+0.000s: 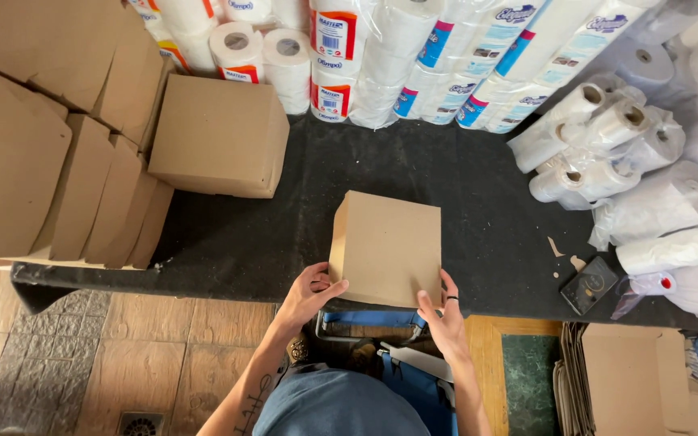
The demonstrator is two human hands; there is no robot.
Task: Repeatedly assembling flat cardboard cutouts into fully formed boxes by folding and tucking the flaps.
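We see both hands at the near edge of a dark worktable (414,169), gripping a small brown cardboard box (387,246) that stands on the tabletop close to that edge. The left hand (310,291) is curled against the lower left corner of the box, thumb lying on the near face and fingers wrapped onto the left side. The right hand (443,317) presses the lower right corner, thumb and fingers spread along the near bottom edge; a dark ring sits on one finger. The box is closed on the face turned toward us and is tilted slightly, its left side panel visible as a narrow lighter strip. A second, larger closed carton (218,136) rests on the table to the upper left, well apart from the held box. Just beside that carton, a pile of flat unfolded cardboard blanks (38,153) overlaps the left end of the table. Wrapped packs of paper rolls (414,56) line the far edge, and further clear-wrapped rolls (607,145) are heaped on the right. A dark phone (590,284) lies near the right front edge, with small cardboard scraps next to it. Below the table on the right, we note a stack of flat cartons (624,379) standing on the floor.
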